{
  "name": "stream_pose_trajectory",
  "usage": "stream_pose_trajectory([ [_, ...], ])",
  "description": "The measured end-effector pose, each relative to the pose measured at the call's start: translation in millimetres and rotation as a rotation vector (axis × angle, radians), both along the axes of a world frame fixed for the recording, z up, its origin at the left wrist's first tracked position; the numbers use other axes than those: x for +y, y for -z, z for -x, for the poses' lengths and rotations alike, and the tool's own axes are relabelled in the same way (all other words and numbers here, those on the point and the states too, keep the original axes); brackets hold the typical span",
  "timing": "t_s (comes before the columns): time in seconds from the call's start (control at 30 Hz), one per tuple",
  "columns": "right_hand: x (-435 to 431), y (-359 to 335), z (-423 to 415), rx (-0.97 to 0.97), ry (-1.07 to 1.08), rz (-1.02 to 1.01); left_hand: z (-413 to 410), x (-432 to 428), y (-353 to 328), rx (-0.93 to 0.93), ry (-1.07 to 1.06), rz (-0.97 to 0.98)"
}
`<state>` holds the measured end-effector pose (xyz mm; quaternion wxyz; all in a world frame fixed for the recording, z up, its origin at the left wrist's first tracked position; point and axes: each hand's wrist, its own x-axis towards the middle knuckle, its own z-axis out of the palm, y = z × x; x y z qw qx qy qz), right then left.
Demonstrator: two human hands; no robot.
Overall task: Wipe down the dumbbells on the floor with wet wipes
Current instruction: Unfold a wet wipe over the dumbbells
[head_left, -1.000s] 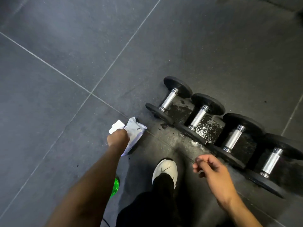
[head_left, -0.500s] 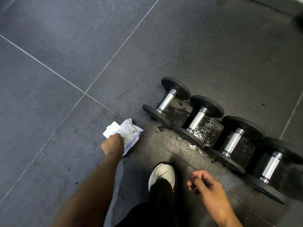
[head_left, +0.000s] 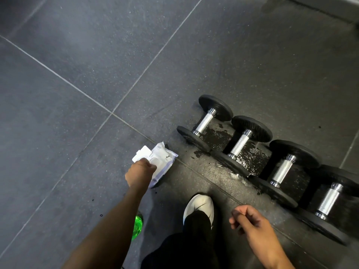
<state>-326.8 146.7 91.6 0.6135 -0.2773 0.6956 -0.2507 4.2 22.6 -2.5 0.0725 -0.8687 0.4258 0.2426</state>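
Several black dumbbells with chrome handles lie side by side on the dark floor, from the nearest-left dumbbell [head_left: 205, 121] to the far-right dumbbell [head_left: 329, 199]. A white wet wipes pack [head_left: 164, 159] lies on the floor left of them, its flap lifted. My left hand [head_left: 138, 172] is closed on the near end of the pack. My right hand [head_left: 248, 222] hovers low in front of the dumbbells, fingers curled, holding nothing that I can see.
The rubber floor under and in front of the dumbbells has a wet patch [head_left: 250, 158]. My white shoe [head_left: 198, 207] stands between my hands. A green bottle [head_left: 137, 227] peeks out beneath my left forearm. Pale seams cross the floor tiles.
My left hand has stayed on the pack. My right hand has sunk slightly in the frame, and the view has shifted a little.
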Motion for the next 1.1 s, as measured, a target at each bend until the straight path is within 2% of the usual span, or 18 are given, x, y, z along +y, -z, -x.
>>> stream_pose_trajectory([
  [0.13, -1, -25, 0, -0.012, 0.005, 0.011, -16, -6, -28, 0.169, -0.058, 0.071],
  [0.33, 2, -76, 3, -0.053, 0.044, 0.048, -25, -9, -100, 0.582, -0.231, 0.391],
  [0.4, 6, -91, 7, -0.043, 0.025, 0.066, -20, -15, -131, 0.704, -0.270, 0.428],
  [0.53, 2, -135, 17, 0.004, -0.013, 0.150, 13, -31, -206, 1.036, -0.287, 0.328],
  [0.7, -18, -194, 29, 0.097, -0.153, 0.316, 85, -42, -298, 1.300, -0.064, 0.177],
  [0.87, -48, -231, 53, 0.050, -0.123, 0.401, 157, -40, -360, 1.410, 0.204, -0.006],
  [0.97, -60, -241, 74, -0.116, -0.073, 0.331, 195, -38, -378, 1.469, 0.303, -0.064],
  [1.0, -61, -242, 80, -0.150, -0.043, 0.316, 205, -36, -380, 1.492, 0.298, -0.057],
  [1.1, -59, -240, 99, -0.071, 0.038, 0.376, 234, -31, -368, 1.487, 0.187, 0.078],
])
